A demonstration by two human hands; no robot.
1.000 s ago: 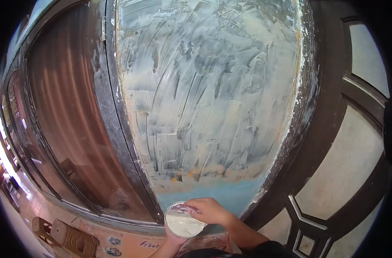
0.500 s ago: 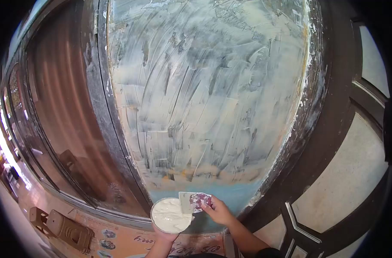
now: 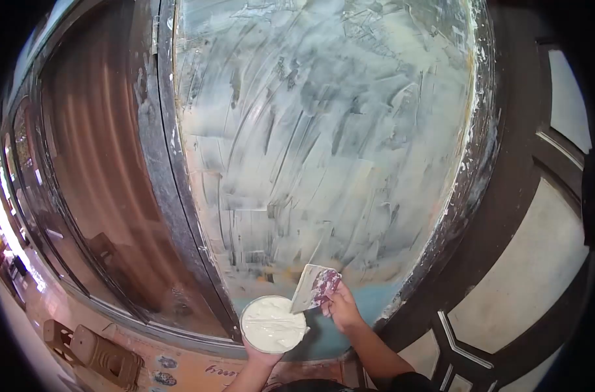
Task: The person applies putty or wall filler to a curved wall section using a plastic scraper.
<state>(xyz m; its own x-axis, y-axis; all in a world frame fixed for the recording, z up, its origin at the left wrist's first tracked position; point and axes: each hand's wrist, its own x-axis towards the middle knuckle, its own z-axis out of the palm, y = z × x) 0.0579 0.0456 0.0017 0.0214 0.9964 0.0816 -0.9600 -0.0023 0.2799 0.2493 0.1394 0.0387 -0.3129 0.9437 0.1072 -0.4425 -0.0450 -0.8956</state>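
The scraper (image 3: 314, 286) is a flat, pale blade smeared with white and reddish patches. It is held tilted just above and to the right of the bowl (image 3: 273, 323), with its lower edge close over the bowl's rim; whether the two touch cannot be told. The right hand (image 3: 342, 307) is closed on the scraper's right edge, fingers curled and pinching the blade, the forearm running down and right from the bowl. The bowl is round, filled with smooth white paste, and sits level. The left hand (image 3: 261, 358) cups it from beneath with fingers wrapped under the base; only part of that hand shows. Directly above the bowl stands the wall panel (image 3: 323, 144), coated in streaked whitish filler with curved strokes. A bare blue strip (image 3: 369, 297) remains along the panel's bottom, to the right of the bowl. Left of the bowl runs a dark frame (image 3: 173, 196); far lower left lies a brown crate (image 3: 91, 353). Right of the bowl stands a dark panelled door (image 3: 519, 248).
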